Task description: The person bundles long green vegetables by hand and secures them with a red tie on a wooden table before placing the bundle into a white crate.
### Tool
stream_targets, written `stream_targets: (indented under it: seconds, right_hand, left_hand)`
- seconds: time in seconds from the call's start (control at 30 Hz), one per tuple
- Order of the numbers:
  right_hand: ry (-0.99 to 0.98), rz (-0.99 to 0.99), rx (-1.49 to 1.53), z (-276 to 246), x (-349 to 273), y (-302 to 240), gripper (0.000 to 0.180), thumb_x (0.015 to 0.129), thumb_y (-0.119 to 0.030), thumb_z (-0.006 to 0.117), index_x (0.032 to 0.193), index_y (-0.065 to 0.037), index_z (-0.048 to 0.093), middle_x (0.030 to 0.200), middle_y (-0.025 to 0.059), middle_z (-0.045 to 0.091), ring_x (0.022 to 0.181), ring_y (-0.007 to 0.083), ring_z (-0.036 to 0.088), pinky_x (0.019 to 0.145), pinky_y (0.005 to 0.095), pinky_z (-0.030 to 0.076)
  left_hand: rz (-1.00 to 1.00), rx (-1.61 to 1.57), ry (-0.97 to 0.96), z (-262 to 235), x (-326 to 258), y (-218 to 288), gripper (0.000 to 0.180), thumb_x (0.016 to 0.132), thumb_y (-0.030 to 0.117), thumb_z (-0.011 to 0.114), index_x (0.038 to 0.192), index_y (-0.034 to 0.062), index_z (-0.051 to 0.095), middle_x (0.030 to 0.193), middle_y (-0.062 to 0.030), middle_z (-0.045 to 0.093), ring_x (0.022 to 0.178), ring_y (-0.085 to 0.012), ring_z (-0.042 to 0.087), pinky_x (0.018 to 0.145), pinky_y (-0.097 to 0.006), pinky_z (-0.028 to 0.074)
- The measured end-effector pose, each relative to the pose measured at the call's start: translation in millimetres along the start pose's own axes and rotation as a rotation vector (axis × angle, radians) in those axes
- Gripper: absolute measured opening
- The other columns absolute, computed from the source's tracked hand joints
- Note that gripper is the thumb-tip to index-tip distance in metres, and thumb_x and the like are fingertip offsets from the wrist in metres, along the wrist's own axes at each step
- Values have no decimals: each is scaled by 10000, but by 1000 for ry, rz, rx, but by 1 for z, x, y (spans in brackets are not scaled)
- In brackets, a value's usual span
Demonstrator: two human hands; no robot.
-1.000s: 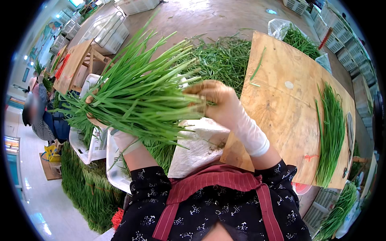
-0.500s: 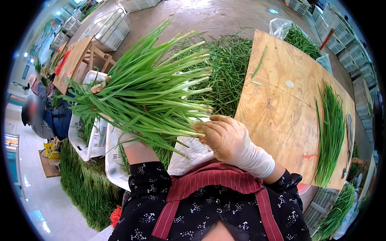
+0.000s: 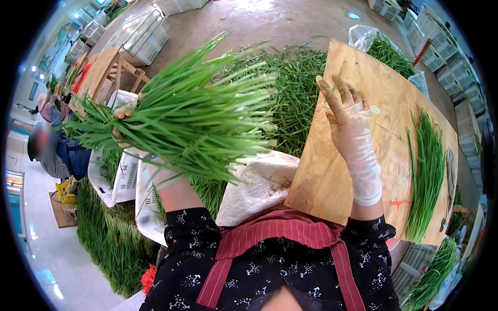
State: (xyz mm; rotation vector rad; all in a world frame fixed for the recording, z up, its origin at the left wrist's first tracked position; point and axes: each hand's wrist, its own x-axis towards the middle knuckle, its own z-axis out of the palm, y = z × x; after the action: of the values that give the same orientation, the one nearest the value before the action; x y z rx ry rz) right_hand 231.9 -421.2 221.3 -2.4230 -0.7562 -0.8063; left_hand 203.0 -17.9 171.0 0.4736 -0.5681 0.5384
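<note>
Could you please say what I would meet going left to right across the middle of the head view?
Co-worker in blue, green bunch gripped by the left hand, right hand, green bundle on wooden board, crates.

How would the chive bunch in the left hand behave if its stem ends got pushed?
The chive bunch is probably floppy at its edges, where thin leaves splay and bend. Its pale stem ends look straighter, so likely firmer. Strands may slip out: no tie shows, only the grip of the left hand.
</note>
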Motion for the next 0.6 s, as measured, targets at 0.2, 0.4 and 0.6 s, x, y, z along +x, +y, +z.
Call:
stream_targets:
  seconds: [0.2, 0.4, 0.6]
  right_hand:
    - [227, -16, 292, 11, 39, -21, 105, 781, -116, 619, 876, -82, 649, 832, 31, 643, 790, 193, 595, 752, 311, 445]
    - [111, 192, 343, 15, 47, -10, 124, 783, -112, 624, 894, -73, 660, 933, 89, 631, 866, 230, 588, 755, 330, 468]
    - [-149, 132, 511, 31, 75, 1, 297, 772, -194, 648, 1056, -115, 620, 1155, 78, 548, 1056, 219, 514, 891, 319, 431]
  left_hand:
    - [-72, -186, -113, -2, 4, 2, 229, 824, 300, 536, 917, 91, 518, 908, -42, 551, 932, -173, 526, 1047, -451, 230]
    - [-228, -195, -225, 18, 11, 19, 161, 835, 255, 519, 887, 102, 510, 878, -30, 542, 887, -165, 517, 1013, -432, 251]
    - [-310, -192, -274, 25, 16, 29, 97, 845, 210, 501, 857, 114, 501, 848, -18, 533, 842, -157, 508, 980, -414, 271]
